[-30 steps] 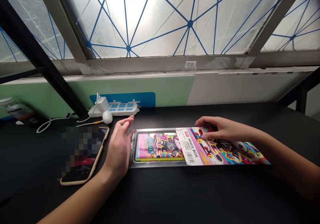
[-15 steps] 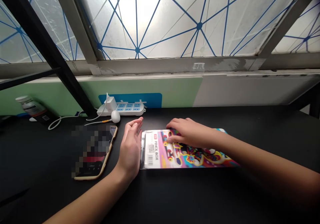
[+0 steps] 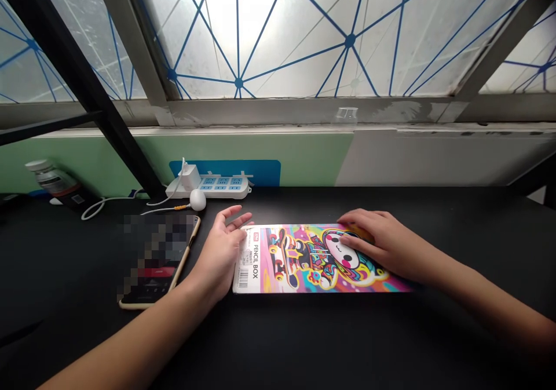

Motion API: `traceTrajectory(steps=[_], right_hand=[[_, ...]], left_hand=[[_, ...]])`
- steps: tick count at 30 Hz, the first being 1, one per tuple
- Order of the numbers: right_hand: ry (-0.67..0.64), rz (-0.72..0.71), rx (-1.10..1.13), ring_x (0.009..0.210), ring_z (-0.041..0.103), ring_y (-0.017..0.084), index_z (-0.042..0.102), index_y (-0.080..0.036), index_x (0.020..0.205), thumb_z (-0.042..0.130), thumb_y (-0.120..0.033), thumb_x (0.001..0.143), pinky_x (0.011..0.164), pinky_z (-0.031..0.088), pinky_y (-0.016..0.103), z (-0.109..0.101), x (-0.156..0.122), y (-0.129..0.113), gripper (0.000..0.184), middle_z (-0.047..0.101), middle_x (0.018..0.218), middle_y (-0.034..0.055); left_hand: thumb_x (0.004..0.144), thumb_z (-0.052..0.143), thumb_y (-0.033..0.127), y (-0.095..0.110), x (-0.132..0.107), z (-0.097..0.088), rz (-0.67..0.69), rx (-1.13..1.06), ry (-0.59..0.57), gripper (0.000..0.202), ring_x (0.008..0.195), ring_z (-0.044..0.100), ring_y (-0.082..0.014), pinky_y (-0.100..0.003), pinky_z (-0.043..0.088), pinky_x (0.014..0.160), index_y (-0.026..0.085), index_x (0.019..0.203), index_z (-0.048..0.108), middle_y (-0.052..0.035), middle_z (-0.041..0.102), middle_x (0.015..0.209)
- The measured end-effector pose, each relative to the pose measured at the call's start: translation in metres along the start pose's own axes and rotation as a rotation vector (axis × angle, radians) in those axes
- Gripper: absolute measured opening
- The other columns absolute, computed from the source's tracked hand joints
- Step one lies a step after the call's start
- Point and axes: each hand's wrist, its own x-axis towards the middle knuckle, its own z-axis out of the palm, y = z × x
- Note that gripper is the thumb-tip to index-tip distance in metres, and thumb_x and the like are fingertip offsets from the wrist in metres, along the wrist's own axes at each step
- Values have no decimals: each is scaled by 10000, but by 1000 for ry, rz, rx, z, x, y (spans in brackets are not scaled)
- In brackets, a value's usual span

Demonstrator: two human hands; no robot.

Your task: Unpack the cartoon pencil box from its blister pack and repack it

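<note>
A flat, long pencil box (image 3: pixel 295 262) lies on the black table in front of me, its lid printed with a colourful cartoon figure on a skateboard. A white strip at its left end carries the words PENCIL BOX and a barcode. My left hand (image 3: pixel 221 254) stands at that left end, palm side against it, thumb near the far corner and fingers stretched apart. Across the right part of the box lies my right hand (image 3: pixel 382 242), thumb on the printed face and fingers bent over the far edge. It covers part of the picture.
Left of my left hand lies a phone (image 3: pixel 186 262) in a tan case, its screen partly blurred out. Behind it stand a white power strip (image 3: pixel 226 188) with a plugged-in charger, a cable, and a bottle (image 3: pixel 56 181). A black post (image 3: pixel 125 146) slants down behind the table's left side.
My right hand has slid right along the box, uncovering the cartoon figure. The box's left end sits slightly further left, and the clear edge there no longer shows. My left fingers have spread.
</note>
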Motion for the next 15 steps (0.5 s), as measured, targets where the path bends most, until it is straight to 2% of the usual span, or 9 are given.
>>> traceTrajectory(steps=[3, 8, 15], right_hand=[[-74, 70, 93, 1056, 659, 318, 645, -226, 1203, 462, -630, 963, 904, 503, 461, 1, -4, 7, 505, 720, 1176, 113], [-68, 74, 190, 1053, 655, 313, 637, -214, 1202, 472, -600, 967, 875, 521, 441, 4, 0, 3, 481, 709, 1203, 118], [-30, 130, 204, 944, 663, 292, 652, -230, 1071, 539, -608, 917, 779, 512, 398, 5, -2, 2, 424, 729, 1059, 88]], left_hand=[[814, 591, -30, 2, 1, 1, -26, -31, 25, 546, 899, 726, -212, -302, 606, 646, 280, 1259, 522, -113, 616, 1256], [831, 611, -40, 4, 1, 3, -52, -75, 99, 544, 800, 723, -161, -285, 611, 644, 282, 1261, 534, -86, 616, 1179], [894, 592, 32, 3, 1, 2, -108, -57, 57, 345, 711, 727, -160, -296, 605, 582, 222, 1181, 563, -115, 645, 1256]])
